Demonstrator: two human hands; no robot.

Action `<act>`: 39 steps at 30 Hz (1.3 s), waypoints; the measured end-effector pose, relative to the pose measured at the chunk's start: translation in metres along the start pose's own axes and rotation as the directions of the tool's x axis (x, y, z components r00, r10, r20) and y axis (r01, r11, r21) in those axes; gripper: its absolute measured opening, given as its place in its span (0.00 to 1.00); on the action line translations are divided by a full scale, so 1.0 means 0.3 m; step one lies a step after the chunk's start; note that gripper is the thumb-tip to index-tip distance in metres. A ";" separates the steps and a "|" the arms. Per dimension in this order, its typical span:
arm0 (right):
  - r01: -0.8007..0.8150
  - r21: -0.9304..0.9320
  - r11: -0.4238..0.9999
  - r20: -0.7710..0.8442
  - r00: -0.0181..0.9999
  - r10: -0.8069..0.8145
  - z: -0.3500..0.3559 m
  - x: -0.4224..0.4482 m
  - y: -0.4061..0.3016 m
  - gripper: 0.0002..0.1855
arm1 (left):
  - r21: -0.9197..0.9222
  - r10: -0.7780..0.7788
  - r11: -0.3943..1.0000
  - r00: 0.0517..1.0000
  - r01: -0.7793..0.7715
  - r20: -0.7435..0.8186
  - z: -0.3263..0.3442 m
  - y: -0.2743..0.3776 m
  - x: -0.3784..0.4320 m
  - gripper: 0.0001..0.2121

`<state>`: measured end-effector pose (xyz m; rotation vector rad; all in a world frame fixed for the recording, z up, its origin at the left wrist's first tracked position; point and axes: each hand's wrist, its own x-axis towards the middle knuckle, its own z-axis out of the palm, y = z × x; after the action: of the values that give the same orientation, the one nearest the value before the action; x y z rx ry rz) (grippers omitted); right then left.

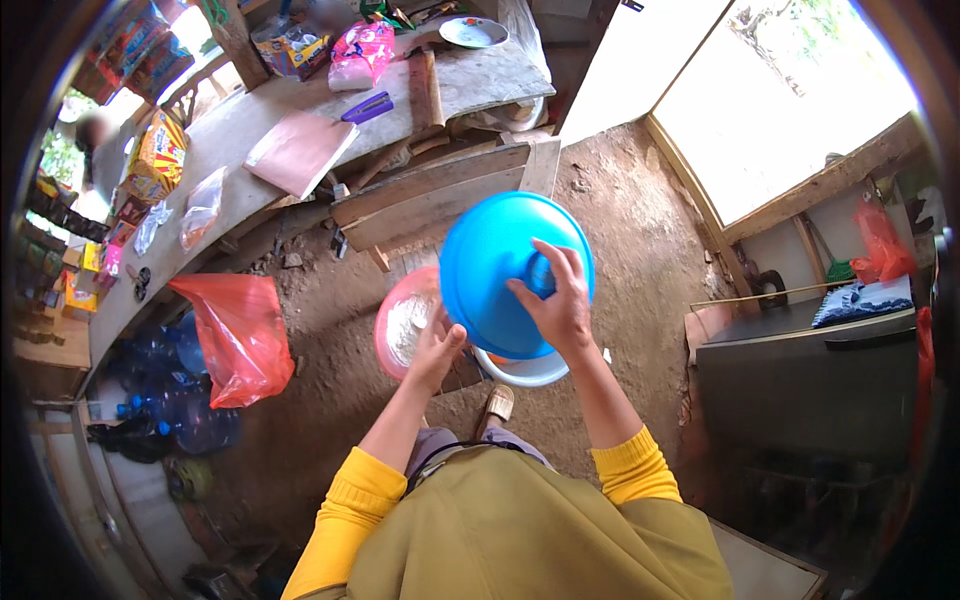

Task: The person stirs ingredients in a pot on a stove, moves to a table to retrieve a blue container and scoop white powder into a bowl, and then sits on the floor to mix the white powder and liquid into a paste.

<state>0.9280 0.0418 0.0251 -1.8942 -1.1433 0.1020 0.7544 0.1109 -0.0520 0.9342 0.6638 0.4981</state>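
A round blue plastic lid (487, 277) is held up in front of me. My right hand (559, 300) has its thumb and fingers around the knob on the lid's top. At the lid's lower left edge is my left hand (437, 349), its thumb raised and its fingers partly hidden; whether they grip the rim cannot be told. Below, a pink plastic basin (385, 330) holds white powder or grain. A pale basin or tub (536, 373) shows under the lid, with something orange inside, mostly hidden.
Low wooden bench (442, 195) ahead. A long table (247, 202) at the left bears a pink folder (300, 150), a purple stapler (367, 107) and boxed goods. Red plastic bag (244, 337) hangs off its edge. A dark cabinet (806, 382) stands right. A blurred person (94, 142) is far left.
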 end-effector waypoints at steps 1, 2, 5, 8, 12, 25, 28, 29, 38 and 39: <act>-0.005 -0.004 1.000 -0.006 1.000 0.005 0.013 0.010 -0.016 0.30 | 0.012 0.056 0.998 0.998 -0.056 -0.016 0.021 0.059 -0.011 0.35; 0.080 0.026 0.996 0.042 0.996 -0.081 0.032 0.018 -0.036 0.30 | 0.027 0.115 0.993 0.993 -0.114 -0.036 0.026 0.098 -0.022 0.33; 0.130 0.128 0.983 0.178 0.972 -0.152 0.040 0.027 -0.082 0.28 | -0.074 0.125 0.987 0.973 -0.141 -0.195 -0.052 0.129 -0.050 0.30; -0.178 0.344 0.922 0.233 0.967 0.100 0.080 0.036 0.055 0.13 | -0.190 0.050 0.975 0.949 -0.113 -0.310 -0.165 0.163 -0.163 0.28; 0.051 -0.380 0.923 0.482 0.863 0.151 0.360 -0.238 0.713 0.08 | -0.187 0.065 0.969 0.896 -0.162 -0.439 -0.320 0.141 -0.325 0.29; 0.124 -0.790 0.600 0.611 0.094 0.786 0.539 -0.329 0.750 0.18 | -0.224 -0.170 0.972 0.457 -0.067 -0.873 -0.582 -0.078 -0.678 0.26; 0.257 -0.614 0.747 0.789 0.166 0.591 0.473 -0.251 0.710 0.12 | -0.254 -0.195 0.966 0.492 -0.055 -0.849 -0.592 -0.076 -0.647 0.25; -0.203 -0.711 0.673 0.664 0.123 0.738 0.465 -0.228 0.722 0.10 | -0.273 -0.199 0.960 0.522 -0.067 -0.830 -0.596 -0.076 -0.636 0.25; -0.572 -0.664 0.482 0.286 0.402 0.870 0.580 -0.269 0.735 0.10 | -0.272 -0.203 0.962 0.587 -0.031 -0.784 -0.588 -0.032 -0.555 0.25; -0.613 -0.649 0.450 0.272 0.366 0.890 0.584 -0.258 0.727 0.10 | -0.288 -0.208 0.957 0.609 -0.036 -0.766 -0.580 -0.034 -0.557 0.25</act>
<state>0.9466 0.0595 -0.2640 -2.8363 -0.4688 1.1581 0.5156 0.0953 -0.0843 0.3579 1.4080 0.9128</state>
